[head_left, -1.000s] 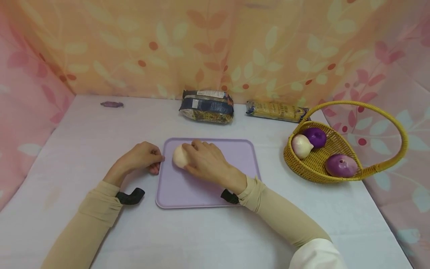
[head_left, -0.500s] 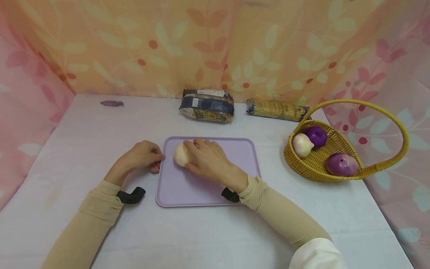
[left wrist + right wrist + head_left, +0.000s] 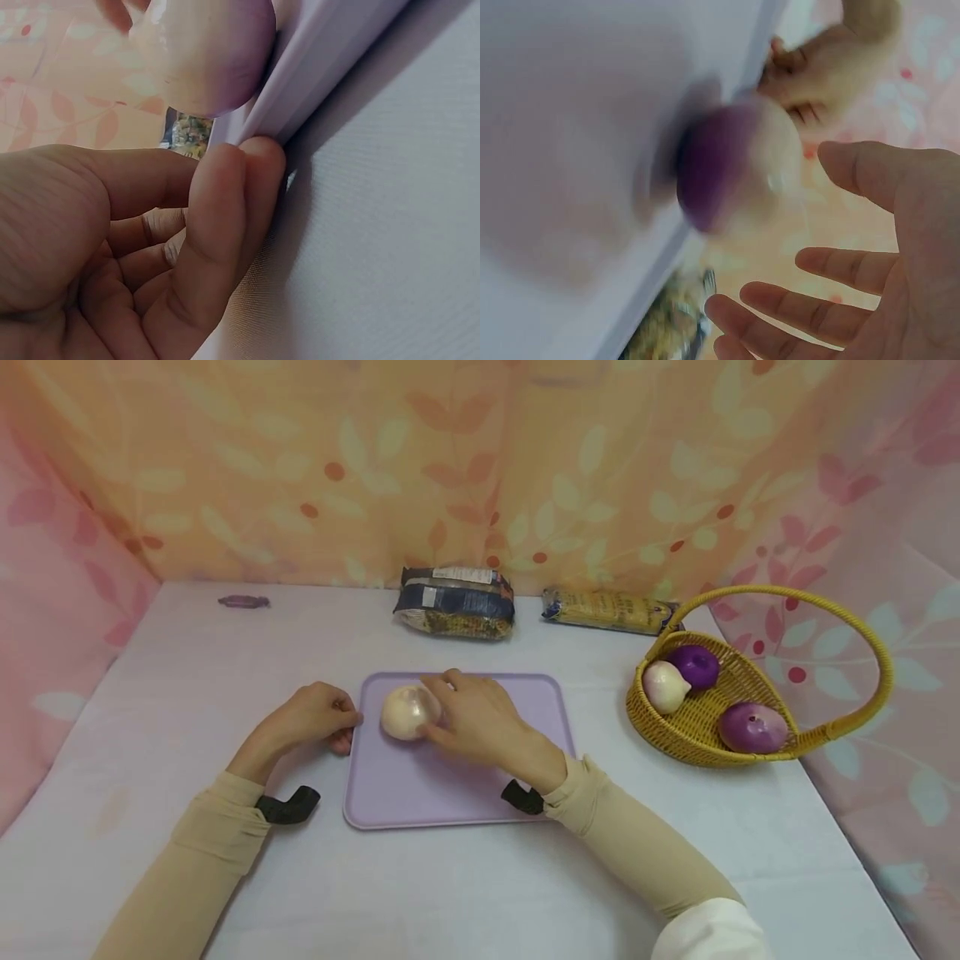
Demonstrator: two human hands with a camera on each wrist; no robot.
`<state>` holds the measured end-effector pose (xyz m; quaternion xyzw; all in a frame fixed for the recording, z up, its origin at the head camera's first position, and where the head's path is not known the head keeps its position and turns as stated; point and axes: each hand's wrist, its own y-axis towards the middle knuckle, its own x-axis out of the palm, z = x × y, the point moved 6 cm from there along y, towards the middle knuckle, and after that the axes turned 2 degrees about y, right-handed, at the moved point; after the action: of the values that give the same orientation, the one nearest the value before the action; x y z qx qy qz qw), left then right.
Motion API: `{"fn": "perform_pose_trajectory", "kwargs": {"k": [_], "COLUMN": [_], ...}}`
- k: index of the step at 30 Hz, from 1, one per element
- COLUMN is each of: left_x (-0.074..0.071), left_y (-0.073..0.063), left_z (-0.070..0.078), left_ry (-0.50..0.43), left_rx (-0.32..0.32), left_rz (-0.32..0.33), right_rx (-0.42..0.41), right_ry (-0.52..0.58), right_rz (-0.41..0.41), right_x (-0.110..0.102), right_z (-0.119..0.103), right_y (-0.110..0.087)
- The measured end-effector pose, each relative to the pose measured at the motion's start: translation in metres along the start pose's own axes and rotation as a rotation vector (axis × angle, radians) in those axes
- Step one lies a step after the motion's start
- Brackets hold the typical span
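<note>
Right grip is hovering wide over the purple tray, and I am seeing its thumb and fingers standing well spread in the right wrist view, holding nothing. From it, the round white-and-purple vegetable is lying just to the left, resting on the tray near the left rim; in the right wrist view a gap is showing between thumb and vegetable, though from the head camera the fingertips are overlapping it, so I am trusting the wrist. Its axis, running from the purple base to a pale pointed tip, is standing roughly upright, the purple side facing the tray. I am judging that any closing of this grip would be turning on that short sideways gap, with the rounded flank facing the palm. Left grip is sitting on the other side, narrow, its thumb and finger seeming to be pinching the tray's left rim; it is staying clear of the vegetable, so the right is being the nearer one. Well off to the right on the bench, a wicker basket is holding three more vegetables, and two food packets are lying behind the tray.
</note>
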<state>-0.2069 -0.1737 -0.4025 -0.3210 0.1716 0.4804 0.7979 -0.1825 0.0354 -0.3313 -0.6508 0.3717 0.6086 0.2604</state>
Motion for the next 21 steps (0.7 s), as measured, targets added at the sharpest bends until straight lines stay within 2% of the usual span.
{"fn": "perform_pose_trajectory", "kwargs": {"k": [3, 6, 11, 14, 18, 21], "left_x": [0.0, -0.001, -0.005, -0.007, -0.005, -0.001], "left_y": [-0.001, -0.002, -0.002, -0.002, -0.001, 0.0], "left_z": [-0.001, 0.001, 0.005, 0.006, 0.005, 0.002], "left_ry": [0.01, 0.029, 0.057, 0.073, 0.072, 0.033], "left_rx": [0.008, 0.02, 0.013, 0.004, -0.002, -0.007], "left_rz": [0.003, 0.002, -0.002, 0.0, 0.001, -0.008], "right_rx": [0.045, 0.119, 0.323, 0.445, 0.584, 0.635], "right_ry": [0.05, 0.086, 0.12, 0.123, 0.127, 0.13], "right_rz": [0.037, 0.115, 0.241, 0.285, 0.261, 0.209], "right_x": [-0.018, -0.043, -0.079, -0.092, -0.098, -0.092], "right_z": [0.022, 0.052, 0.111, 0.142, 0.179, 0.202], "right_y": [-0.016, -0.04, -0.091, -0.117, -0.143, -0.155]}}
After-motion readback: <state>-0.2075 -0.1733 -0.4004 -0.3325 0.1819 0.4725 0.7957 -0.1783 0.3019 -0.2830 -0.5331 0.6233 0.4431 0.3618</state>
